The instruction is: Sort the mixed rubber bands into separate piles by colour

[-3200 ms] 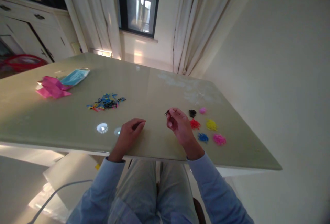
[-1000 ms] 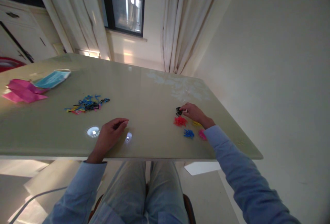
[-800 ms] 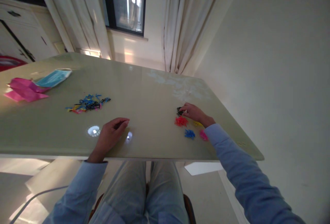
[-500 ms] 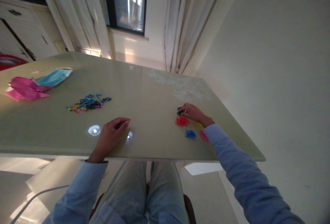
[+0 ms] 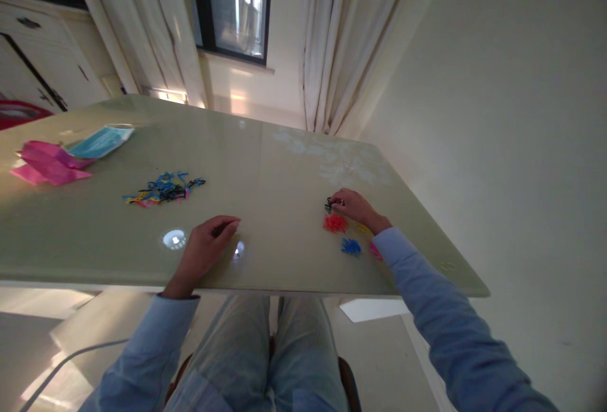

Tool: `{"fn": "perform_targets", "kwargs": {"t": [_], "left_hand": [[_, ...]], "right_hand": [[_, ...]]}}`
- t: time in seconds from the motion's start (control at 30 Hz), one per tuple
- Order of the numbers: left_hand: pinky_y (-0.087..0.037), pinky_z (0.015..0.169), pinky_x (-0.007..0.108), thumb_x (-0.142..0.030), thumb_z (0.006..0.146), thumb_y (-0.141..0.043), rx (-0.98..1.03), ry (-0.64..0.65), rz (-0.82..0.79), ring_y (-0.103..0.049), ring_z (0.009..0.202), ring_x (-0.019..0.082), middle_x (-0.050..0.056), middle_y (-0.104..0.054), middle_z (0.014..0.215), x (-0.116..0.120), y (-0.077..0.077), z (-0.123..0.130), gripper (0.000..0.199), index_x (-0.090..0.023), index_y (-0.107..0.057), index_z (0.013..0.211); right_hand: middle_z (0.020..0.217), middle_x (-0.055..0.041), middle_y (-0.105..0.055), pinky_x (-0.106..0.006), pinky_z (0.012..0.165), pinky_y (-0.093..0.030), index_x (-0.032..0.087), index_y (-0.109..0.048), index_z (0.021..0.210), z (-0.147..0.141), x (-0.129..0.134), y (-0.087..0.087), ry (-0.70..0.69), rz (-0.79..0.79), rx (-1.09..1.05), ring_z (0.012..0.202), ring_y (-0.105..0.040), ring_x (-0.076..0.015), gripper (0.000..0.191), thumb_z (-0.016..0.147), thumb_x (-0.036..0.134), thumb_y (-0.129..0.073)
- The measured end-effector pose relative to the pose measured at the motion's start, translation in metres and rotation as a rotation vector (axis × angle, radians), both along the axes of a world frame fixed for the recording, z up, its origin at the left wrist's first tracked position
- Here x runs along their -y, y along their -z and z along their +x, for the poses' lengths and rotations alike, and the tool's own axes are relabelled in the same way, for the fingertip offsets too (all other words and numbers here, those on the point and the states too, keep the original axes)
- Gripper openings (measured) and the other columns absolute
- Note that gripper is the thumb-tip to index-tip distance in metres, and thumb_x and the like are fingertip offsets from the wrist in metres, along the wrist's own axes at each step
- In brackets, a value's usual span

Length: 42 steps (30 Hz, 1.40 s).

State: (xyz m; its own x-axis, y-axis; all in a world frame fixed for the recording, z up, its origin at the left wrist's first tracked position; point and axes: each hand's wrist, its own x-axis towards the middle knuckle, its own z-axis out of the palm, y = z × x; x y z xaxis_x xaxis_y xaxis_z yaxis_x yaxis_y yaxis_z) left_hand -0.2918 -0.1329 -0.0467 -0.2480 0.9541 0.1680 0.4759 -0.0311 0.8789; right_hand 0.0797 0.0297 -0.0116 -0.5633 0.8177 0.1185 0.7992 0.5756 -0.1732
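Note:
My right hand is closed, fingertips pinched at the edge of a small black pile of thin loops that look like rubber bands. Whatever lies between those fingertips is hidden. Just below sit a red pile and a blue pile. A yellow pile and a pink pile are partly covered by my right forearm. My left hand rests on the table in a pinch; anything in it is too small to make out. Beyond it lies a mixed pile of coloured bands.
On the left of the glossy table lie a pink sheet and a blue face mask. A few pale yellowish bits are near the right corner. A wall borders the right side; curtains hang behind.
My right hand has shifted very slightly, showing a little more of the black pile by its fingertips. My left hand stays in place.

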Motion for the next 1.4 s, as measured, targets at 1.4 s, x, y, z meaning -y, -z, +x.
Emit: {"fn": "perform_targets", "kwargs": {"t": [1.4], "left_hand": [[-0.052, 0.075, 0.03, -0.052, 0.078, -0.059, 0.027, 0.01, 0.028, -0.066, 0.076, 0.02, 0.005, -0.075, 0.085, 0.001, -0.001, 0.002, 0.038, -0.018, -0.074, 0.089]], "right_hand": [[0.081, -0.0052, -0.065, -0.027, 0.068, -0.042, 0.018, -0.066, 0.09, -0.039, 0.088, -0.018, 0.109, 0.033, -0.299, 0.071, -0.057, -0.0164, 0.011, 0.085, 0.022, -0.057]]}}
